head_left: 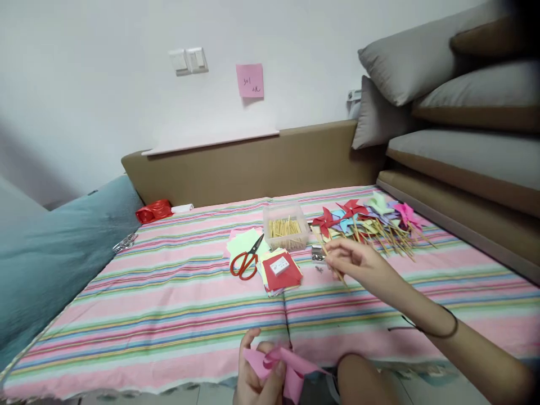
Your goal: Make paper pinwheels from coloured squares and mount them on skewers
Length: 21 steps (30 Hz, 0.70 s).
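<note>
My left hand (258,377) is closed on a pink paper pinwheel (291,363) with curled blades, low at the front edge of the striped cloth. Over the cloth, my right hand (352,260) pinches a thin wooden stick (341,277), which slants down to the right. Just left of that hand lies a small open box of metal pins (318,253), with a few loose pins (319,269) in front of it. A clear plastic box (287,225) of wooden sticks stands behind. Finished pinwheels (354,209) on sticks lie piled beyond my right hand.
Red-handled scissors (247,264) rest on pale green paper (240,243). Beside them, a small white box (279,266) sits on red paper squares (291,278). Grey cushions (405,56) are stacked at right. A red plastic bag (154,211) lies far left.
</note>
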Available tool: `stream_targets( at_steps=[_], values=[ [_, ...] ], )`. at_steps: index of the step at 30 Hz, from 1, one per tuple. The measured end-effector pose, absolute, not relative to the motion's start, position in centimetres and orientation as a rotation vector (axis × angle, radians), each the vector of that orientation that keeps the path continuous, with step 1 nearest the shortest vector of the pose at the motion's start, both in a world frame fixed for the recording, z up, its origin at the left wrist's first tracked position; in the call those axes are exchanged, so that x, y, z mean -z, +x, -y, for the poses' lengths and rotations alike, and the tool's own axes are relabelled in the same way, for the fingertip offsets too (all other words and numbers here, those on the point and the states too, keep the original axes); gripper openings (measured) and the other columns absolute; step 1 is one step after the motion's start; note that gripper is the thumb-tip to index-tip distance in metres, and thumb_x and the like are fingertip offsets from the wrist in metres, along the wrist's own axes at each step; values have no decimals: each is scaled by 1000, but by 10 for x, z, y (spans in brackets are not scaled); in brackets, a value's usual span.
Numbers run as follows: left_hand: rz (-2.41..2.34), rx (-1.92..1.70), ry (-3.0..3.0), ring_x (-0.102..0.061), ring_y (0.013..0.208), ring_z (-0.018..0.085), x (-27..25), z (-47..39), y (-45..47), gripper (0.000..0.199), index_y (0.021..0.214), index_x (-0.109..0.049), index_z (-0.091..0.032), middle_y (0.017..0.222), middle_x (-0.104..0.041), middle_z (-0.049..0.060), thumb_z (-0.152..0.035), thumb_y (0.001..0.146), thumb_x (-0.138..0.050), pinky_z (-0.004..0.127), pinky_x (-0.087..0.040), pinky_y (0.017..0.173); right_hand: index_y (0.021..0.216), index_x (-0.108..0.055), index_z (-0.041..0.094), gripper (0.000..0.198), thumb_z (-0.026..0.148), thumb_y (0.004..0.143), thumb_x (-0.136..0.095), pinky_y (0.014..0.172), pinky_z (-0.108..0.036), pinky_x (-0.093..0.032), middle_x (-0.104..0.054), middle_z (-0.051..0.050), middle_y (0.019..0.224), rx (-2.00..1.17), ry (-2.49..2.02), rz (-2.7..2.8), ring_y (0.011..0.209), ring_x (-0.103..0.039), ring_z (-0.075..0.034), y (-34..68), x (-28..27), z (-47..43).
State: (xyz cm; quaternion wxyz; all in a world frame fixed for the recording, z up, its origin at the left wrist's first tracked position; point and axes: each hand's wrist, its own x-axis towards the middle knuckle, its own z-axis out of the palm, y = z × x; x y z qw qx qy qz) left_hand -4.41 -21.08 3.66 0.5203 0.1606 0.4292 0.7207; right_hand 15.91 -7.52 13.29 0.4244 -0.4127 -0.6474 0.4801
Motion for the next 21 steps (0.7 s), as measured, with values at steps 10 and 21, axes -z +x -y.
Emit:
stream_targets(
  at_steps=[10,21],
  values=[
    [-774,-1655,435,-59,63,8,-95,245,5,58,109,-57,-26,75,-58,-4,-20,59,-87,16,-47,57,98,-64,19,34,49,83,-65,51,-23,-38,-55,2,62,-1483,-1010,1173,53,-48,-11,167,-118,225],
    [-572,-1647,632,-58,63,8,-105,270,18,46,108,-57,-27,70,-58,-5,-23,69,-81,18,-48,63,93,-71,23,25,45,84,-64,68,-30,-51,-69,-4,82,-1368,-1034,1250,76,-64,-20,160,-103,290]
  ],
)
